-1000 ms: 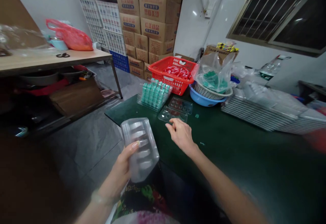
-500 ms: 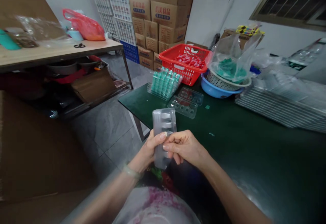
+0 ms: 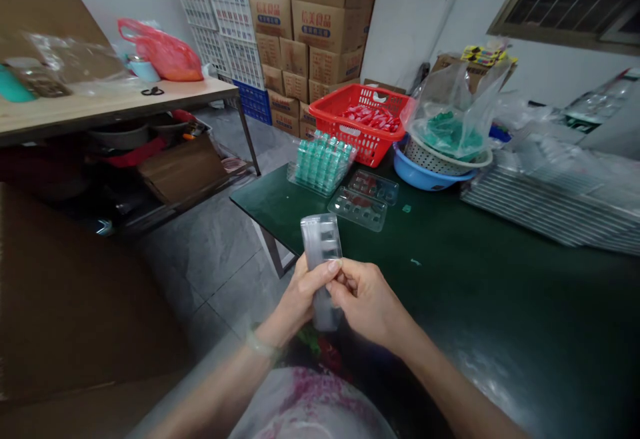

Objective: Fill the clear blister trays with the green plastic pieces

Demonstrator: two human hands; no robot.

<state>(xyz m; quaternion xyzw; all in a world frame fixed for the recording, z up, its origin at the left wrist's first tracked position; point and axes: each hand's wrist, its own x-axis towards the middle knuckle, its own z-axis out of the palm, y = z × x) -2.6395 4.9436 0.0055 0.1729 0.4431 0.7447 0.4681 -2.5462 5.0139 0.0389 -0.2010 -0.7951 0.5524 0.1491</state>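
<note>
A stack of clear plastic trays (image 3: 320,236) stands upright between my hands, near the front edge of the green table. My left hand (image 3: 305,287) is wrapped round its left side, the thumb lying across the front. My right hand (image 3: 365,292) pinches the stack's right edge with thumb and bent fingers. Beyond them, two clear trays (image 3: 357,208) lie flat on the table. Behind these sits a pile of filled green packs (image 3: 323,162).
A red basket (image 3: 363,132) of red wrapped pieces stands at the back, beside a blue basin (image 3: 430,177) under a colander with green pieces. Stacked clear trays (image 3: 555,192) lie at the right. A wooden table (image 3: 115,102) is at the left.
The tray stack has turned and looks narrower. My right hand's fingers have moved slightly up and curled closer against its edge, near my left thumb.
</note>
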